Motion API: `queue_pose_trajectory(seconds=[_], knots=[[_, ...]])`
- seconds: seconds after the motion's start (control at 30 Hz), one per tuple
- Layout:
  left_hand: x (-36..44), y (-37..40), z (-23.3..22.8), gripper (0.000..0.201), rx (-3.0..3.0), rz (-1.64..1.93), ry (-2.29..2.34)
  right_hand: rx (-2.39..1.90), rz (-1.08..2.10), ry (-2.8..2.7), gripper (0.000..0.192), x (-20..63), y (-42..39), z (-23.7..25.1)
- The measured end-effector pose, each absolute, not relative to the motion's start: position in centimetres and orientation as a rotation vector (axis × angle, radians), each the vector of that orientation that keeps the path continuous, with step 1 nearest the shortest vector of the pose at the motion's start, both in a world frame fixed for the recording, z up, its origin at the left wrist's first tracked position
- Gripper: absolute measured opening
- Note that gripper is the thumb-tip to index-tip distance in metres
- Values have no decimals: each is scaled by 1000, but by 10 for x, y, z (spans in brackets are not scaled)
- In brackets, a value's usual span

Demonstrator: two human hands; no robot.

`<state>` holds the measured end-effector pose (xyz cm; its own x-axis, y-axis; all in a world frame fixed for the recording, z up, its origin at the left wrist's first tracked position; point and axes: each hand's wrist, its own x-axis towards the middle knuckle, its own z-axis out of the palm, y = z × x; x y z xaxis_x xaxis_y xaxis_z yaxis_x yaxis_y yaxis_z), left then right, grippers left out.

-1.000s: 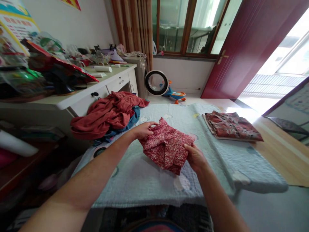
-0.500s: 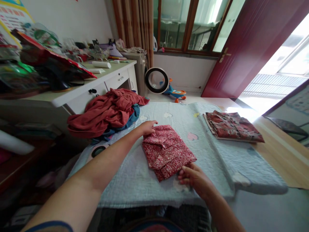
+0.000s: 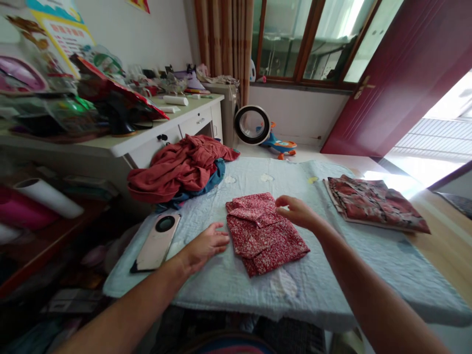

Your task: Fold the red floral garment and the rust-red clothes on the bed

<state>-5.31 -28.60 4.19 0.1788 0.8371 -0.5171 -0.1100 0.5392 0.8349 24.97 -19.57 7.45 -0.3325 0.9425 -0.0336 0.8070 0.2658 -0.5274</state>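
A folded red garment with a small white flower print (image 3: 263,236) lies flat on the pale blue quilt (image 3: 332,275). My left hand (image 3: 204,244) rests palm down on the quilt, fingertips touching the garment's left edge. My right hand (image 3: 298,211) hovers over the garment's upper right corner with the fingers loosely spread, holding nothing.
A heap of red and blue clothes (image 3: 180,167) sits at the quilt's far left. A phone (image 3: 157,241) lies near my left hand. Another folded dark red patterned garment (image 3: 374,202) lies at the right. A cluttered white desk (image 3: 121,142) stands to the left.
The garment went from held up in both hands to lying flat. My left hand came back to its left edge, my right hand moved from its near corner to its far corner.
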Motion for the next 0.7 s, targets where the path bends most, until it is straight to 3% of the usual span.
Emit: queue_pose_trajectory(seconds=[0.13, 0.3, 0.57, 0.7], knots=[[-38, -303, 43, 66, 536, 726, 1159, -1726, 379, -2591, 40, 201, -143, 60], [-18, -309, 42, 42, 447, 705, 1066, -1817, 361, -2706, 60, 170, -116, 43], [-1, -310, 25, 27, 457, 733, 1156, -1923, 356, -2829, 46, 165, -100, 37], [9, -314, 26, 44, 627, 807, 1114, -1867, 318, -2874, 39, 168, -102, 43]])
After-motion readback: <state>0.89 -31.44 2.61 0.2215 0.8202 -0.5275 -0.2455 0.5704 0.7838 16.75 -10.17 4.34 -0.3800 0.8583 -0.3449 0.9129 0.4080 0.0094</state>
